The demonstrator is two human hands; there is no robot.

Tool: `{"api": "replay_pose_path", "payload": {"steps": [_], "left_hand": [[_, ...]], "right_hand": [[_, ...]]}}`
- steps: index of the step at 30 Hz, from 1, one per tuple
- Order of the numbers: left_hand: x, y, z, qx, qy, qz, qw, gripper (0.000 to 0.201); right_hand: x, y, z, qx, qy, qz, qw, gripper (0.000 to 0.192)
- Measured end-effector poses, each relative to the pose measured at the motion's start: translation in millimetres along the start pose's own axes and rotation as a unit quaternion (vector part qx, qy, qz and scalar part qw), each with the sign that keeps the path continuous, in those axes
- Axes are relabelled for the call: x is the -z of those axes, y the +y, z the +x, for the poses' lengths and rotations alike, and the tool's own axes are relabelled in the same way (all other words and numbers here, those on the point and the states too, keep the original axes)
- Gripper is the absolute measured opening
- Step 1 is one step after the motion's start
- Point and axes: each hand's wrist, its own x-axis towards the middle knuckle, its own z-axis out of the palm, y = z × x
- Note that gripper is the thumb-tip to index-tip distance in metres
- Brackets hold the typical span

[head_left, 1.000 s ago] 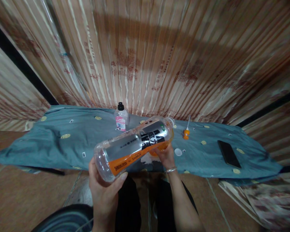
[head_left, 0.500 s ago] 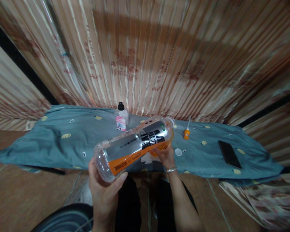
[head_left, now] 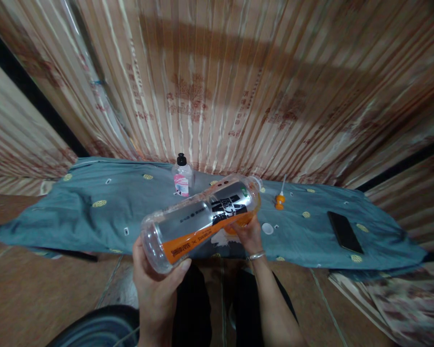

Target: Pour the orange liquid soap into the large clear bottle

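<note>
My left hand (head_left: 157,279) is wrapped round the base of a large clear plastic bottle (head_left: 198,219) with a silver and orange label. The bottle lies tilted in the air, its neck pointing up and to the right. Below the neck, my right hand (head_left: 250,234), with a silver bracelet at the wrist, grips an orange bottle (head_left: 244,219) mostly hidden behind the clear one. Its fingers are largely out of sight. An orange pump top (head_left: 279,199) with a pale tube lies right of this hand, near a white round disc (head_left: 267,228).
A clear bottle with a black cap and pink label (head_left: 182,178) stands at the back of the blue-green cloth (head_left: 75,212). A black phone (head_left: 345,232) lies on the right. Behind rises a striped curtain (head_left: 217,86). A dark round object (head_left: 97,327) is at lower left.
Both hands and the large bottle hold nearly the same pose. The whole view has shifted very slightly.
</note>
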Motion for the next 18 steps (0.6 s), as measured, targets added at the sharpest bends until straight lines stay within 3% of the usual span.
{"api": "replay_pose_path", "payload": {"steps": [18], "left_hand": [[-1.4, 1, 1, -0.01, -0.005, -0.003, 1.0, 0.08]], "right_hand": [[-2, -9, -2, -0.028, -0.004, 0.032, 0.999, 0.057]]}}
